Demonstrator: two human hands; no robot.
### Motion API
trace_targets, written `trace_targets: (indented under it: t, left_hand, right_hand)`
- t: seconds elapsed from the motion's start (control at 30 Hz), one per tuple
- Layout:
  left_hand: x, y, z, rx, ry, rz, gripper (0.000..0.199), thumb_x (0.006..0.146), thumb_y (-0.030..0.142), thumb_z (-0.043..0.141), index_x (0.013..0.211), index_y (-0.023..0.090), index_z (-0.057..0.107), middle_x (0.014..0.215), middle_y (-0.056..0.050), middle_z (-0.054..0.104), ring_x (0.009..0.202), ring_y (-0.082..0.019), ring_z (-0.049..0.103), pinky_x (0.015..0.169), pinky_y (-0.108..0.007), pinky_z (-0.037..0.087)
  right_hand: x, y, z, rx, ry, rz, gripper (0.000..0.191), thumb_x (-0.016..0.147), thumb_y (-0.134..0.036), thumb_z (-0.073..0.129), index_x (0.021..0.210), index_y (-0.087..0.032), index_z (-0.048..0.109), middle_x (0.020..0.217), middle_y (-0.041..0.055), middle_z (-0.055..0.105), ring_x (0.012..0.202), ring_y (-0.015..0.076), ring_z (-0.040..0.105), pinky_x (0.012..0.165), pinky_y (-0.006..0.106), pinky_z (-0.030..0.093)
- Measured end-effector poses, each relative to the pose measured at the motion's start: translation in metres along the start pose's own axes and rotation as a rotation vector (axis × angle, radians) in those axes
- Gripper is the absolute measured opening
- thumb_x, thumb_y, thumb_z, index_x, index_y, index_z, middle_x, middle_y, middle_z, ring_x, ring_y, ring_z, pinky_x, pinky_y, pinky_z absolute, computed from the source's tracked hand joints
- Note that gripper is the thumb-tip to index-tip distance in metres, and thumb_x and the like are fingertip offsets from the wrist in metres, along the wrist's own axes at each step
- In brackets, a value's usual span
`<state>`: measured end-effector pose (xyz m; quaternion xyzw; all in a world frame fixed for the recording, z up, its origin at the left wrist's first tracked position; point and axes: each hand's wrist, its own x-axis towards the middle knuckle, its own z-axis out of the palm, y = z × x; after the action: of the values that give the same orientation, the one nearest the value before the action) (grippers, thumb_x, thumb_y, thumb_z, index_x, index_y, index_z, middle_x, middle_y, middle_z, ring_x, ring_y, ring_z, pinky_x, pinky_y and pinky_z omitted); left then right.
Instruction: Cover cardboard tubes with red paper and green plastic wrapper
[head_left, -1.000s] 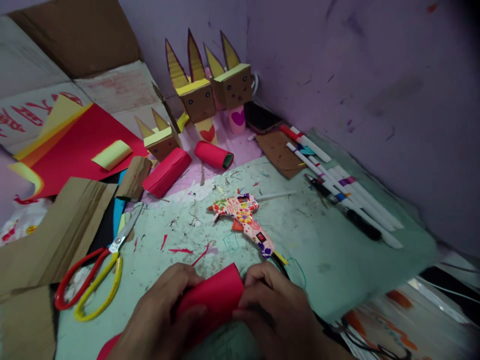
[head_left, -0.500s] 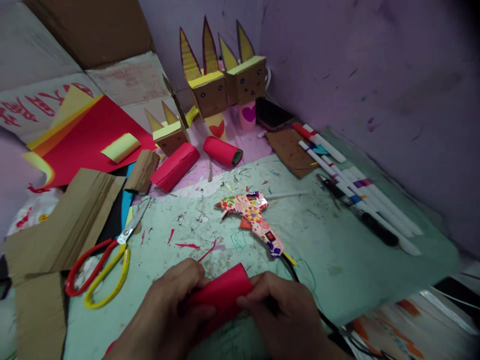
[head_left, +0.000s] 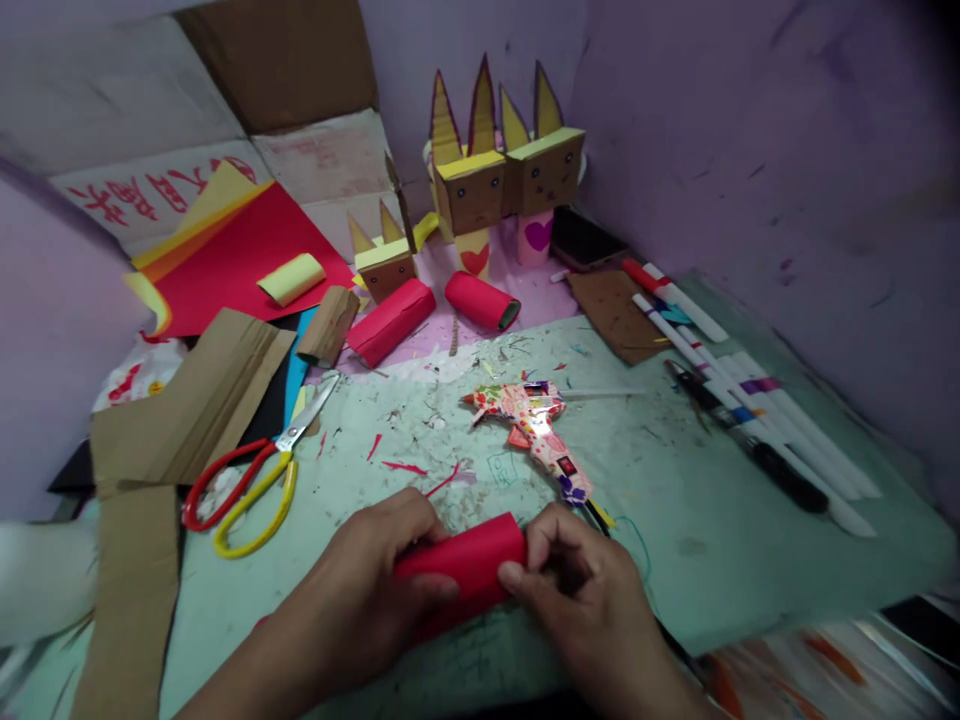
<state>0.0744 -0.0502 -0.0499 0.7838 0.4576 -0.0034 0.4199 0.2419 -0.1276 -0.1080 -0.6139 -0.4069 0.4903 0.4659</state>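
Observation:
A red paper tube (head_left: 480,560) lies between my two hands at the near side of the table. My left hand (head_left: 375,585) is wrapped round its left part, thumb along the front. With thumb and bent fingers, my right hand (head_left: 574,590) pinches the tube's right end; what is inside that end is hidden. Just beyond the hands lies a flower-patterned glue gun (head_left: 536,430) with a clear glue stick in its back. To the left rest scissors (head_left: 277,460) with one red and one yellow handle, blades slightly apart.
Two more red tubes (head_left: 391,322) lie farther back, before cardboard figures with pointed ears (head_left: 471,195). Cardboard pieces (head_left: 135,560) and red paper (head_left: 247,270) are on the left. Markers (head_left: 795,430) and a black-handled cutter (head_left: 787,475) lie right. Paper scraps dot the green tabletop (head_left: 697,580).
The camera view has swung left, so things on the table appear farther right. Both hands keep hold of the red tube, and the right fingers have shifted a little at its end.

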Motion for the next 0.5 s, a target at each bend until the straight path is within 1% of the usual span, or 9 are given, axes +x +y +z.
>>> trace_targets:
  t: [0.1, 0.2, 0.27, 0.33, 0.4, 0.47, 0.5]
  left_hand:
    - [-0.004, 0.002, 0.001, 0.015, -0.002, -0.086, 0.006, 0.074, 0.024, 0.060, 0.075, 0.020, 0.056, 0.079, 0.001, 0.061, 0.073, -0.017, 0.054, 0.063, -0.027, 0.037]
    - [-0.007, 0.002, 0.004, 0.043, 0.018, -0.114, 0.011, 0.074, 0.025, 0.060, 0.084, 0.021, 0.059, 0.085, 0.000, 0.063, 0.076, -0.019, 0.056, 0.064, -0.029, 0.040]
    - [-0.010, 0.001, 0.003, 0.066, 0.020, -0.081, 0.016, 0.076, 0.026, 0.059, 0.091, 0.022, 0.060, 0.090, -0.002, 0.064, 0.081, -0.021, 0.057, 0.068, -0.031, 0.043]
    - [-0.018, 0.000, -0.002, 0.069, 0.053, -0.004, 0.021, 0.078, 0.026, 0.058, 0.098, 0.022, 0.060, 0.097, -0.004, 0.064, 0.088, -0.022, 0.058, 0.075, -0.033, 0.045]
    - [-0.030, -0.001, -0.006, 0.054, 0.157, 0.063, 0.024, 0.082, 0.027, 0.054, 0.105, 0.022, 0.059, 0.104, -0.005, 0.064, 0.095, -0.022, 0.058, 0.083, -0.035, 0.046]
    - [-0.045, -0.002, -0.006, 0.073, 0.325, 0.085, 0.028, 0.084, 0.030, 0.052, 0.110, 0.022, 0.057, 0.110, -0.007, 0.063, 0.101, -0.023, 0.058, 0.088, -0.038, 0.046]
    - [-0.052, -0.003, -0.002, 0.113, 0.404, 0.095, 0.031, 0.083, 0.031, 0.053, 0.112, 0.022, 0.057, 0.114, -0.008, 0.062, 0.105, -0.025, 0.057, 0.090, -0.040, 0.046]
  right_hand:
    - [0.000, -0.006, 0.000, 0.157, -0.006, 0.053, 0.026, 0.066, -0.026, 0.064, 0.060, -0.022, 0.040, 0.050, -0.0079, 0.041, 0.042, 0.0081, 0.040, 0.040, 0.019, 0.033]
    - [-0.002, -0.006, 0.001, 0.278, -0.058, 0.106, 0.025, 0.067, -0.029, 0.068, 0.064, -0.021, 0.045, 0.052, -0.0060, 0.050, 0.045, 0.0101, 0.050, 0.044, 0.020, 0.042]
    - [-0.004, -0.003, 0.001, 0.284, -0.065, 0.103, 0.022, 0.067, -0.029, 0.071, 0.069, -0.020, 0.051, 0.054, -0.0048, 0.054, 0.047, 0.0105, 0.054, 0.046, 0.020, 0.045]
    - [-0.005, 0.001, 0.001, 0.289, -0.036, 0.084, 0.022, 0.067, -0.029, 0.073, 0.072, -0.019, 0.054, 0.055, -0.0047, 0.056, 0.048, 0.0106, 0.055, 0.047, 0.020, 0.047]
    - [-0.005, 0.006, 0.001, 0.312, -0.016, 0.074, 0.024, 0.067, -0.029, 0.075, 0.074, -0.019, 0.054, 0.056, -0.0049, 0.058, 0.048, 0.0104, 0.056, 0.047, 0.020, 0.048]
    - [-0.004, 0.008, 0.001, 0.333, -0.010, 0.074, 0.027, 0.065, -0.030, 0.076, 0.074, -0.019, 0.053, 0.055, -0.0052, 0.058, 0.047, 0.0097, 0.057, 0.047, 0.020, 0.048]
    - [-0.003, 0.008, 0.001, 0.339, -0.009, 0.073, 0.029, 0.064, -0.031, 0.077, 0.074, -0.019, 0.053, 0.054, -0.0056, 0.058, 0.046, 0.0094, 0.057, 0.046, 0.020, 0.048]
